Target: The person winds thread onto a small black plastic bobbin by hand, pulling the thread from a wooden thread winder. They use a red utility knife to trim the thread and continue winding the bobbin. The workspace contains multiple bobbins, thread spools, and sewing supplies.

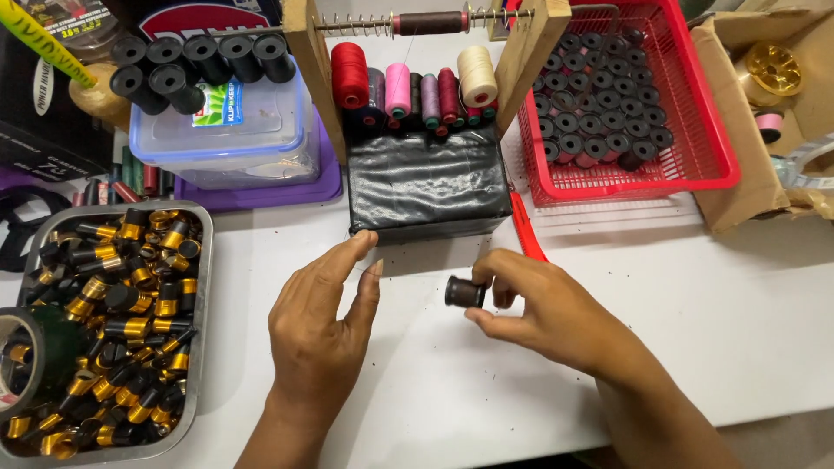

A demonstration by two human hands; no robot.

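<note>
My right hand (pixel 540 308) pinches a small black spool (pixel 465 292) wound with dark thread, a little above the white table (pixel 747 304). My left hand (pixel 323 321) hovers to its left with the fingers apart, its fingertips near the front edge of a black wrapped block (pixel 426 182). A thin thread seems to run from my left fingertips toward the spool. Behind the block, several cones of coloured thread (pixel 408 87) stand in a wooden frame (pixel 311 61) with a rod and spring across the top.
A metal tray (pixel 201 339) of black and gold spools lies at the left, a tape roll (pixel 22 360) beside it. A clear tub (pixel 226 130) topped with black spools stands behind. A red basket (pixel 695 169) of wound spools and a cardboard box (pixel 738 174) are at the right.
</note>
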